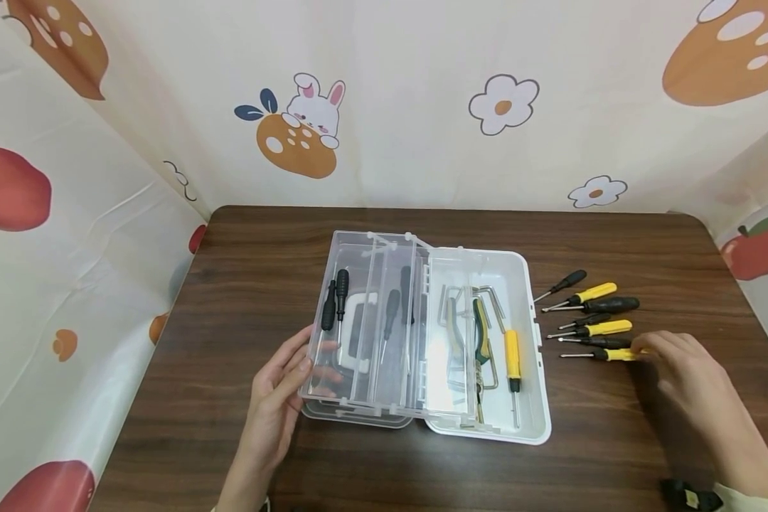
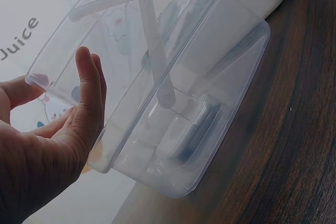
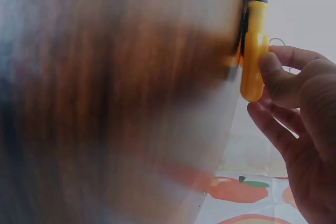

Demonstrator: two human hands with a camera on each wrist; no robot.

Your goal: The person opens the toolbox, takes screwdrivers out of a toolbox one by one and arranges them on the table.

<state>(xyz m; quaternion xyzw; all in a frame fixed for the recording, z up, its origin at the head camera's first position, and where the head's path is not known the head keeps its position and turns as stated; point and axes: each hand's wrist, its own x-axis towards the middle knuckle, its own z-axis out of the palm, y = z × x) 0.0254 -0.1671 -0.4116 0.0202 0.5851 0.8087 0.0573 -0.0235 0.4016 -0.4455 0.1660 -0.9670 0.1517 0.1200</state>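
Note:
My left hand (image 1: pixel 275 402) holds the left edge of a clear plastic tray (image 1: pixel 352 249), its thumb on the near side and fingers seen through the plastic. The tray joins by hinged arms (image 2: pixel 157 61) to a toolbox with a white base (image 1: pixel 537 405), which stands open. On the right, my right hand (image 1: pixel 697 391) pinches the yellow handle of a screwdriver (image 3: pixel 254 61) between thumb and forefinger. That screwdriver is nearest me in a row of several yellow and black screwdrivers (image 1: pixel 608 327) on the table, tips pointing left.
Inside the base lie a yellow screwdriver (image 1: pixel 513 355), pliers (image 1: pixel 482 334) with green-yellow handles and bent hex keys (image 1: pixel 494 302). Seen through the clear trays are black screwdrivers (image 1: pixel 342 291) and a white-rimmed object (image 1: pixel 356 299). Printed cloth (image 1: pixel 409 142) hangs behind the wooden table (image 1: pixel 230 320).

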